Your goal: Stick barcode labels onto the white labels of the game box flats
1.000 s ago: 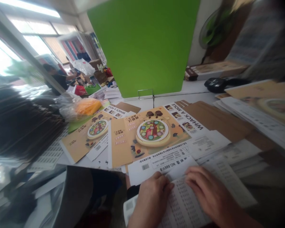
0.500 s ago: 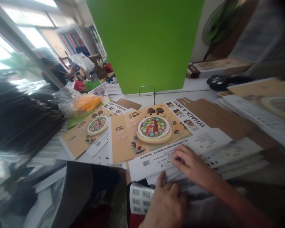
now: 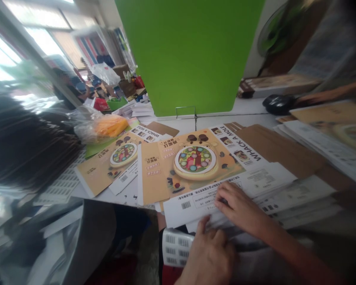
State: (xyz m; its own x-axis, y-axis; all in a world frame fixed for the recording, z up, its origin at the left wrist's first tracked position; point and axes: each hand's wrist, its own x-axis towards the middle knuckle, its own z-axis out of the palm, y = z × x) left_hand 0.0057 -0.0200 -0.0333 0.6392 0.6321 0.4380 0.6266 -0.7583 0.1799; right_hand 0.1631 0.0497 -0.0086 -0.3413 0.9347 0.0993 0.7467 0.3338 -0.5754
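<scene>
Whack-a-mole box blank [image 3: 195,168] lies flat in front of me, printed side up and upside down to my view, with a white barcode flap [image 3: 213,202] along the edge nearest me. My right hand [image 3: 240,206] rests on that flap, fingers draped over the paper, not clamped. My left hand [image 3: 209,257] sits apart from it, lower down, curled at the sheets under the flap's near edge; I cannot tell whether it pinches anything. Just beside that hand lies a barcode label sheet [image 3: 176,247], partly covered by it. To the right, a stack of printed sheets [image 3: 302,198] runs toward the frame edge, past kraft cardboard flaps [image 3: 279,150]. A second box blank [image 3: 106,166] lies just left, and a dark blurred shape [image 3: 26,142] hides the left edge.
</scene>
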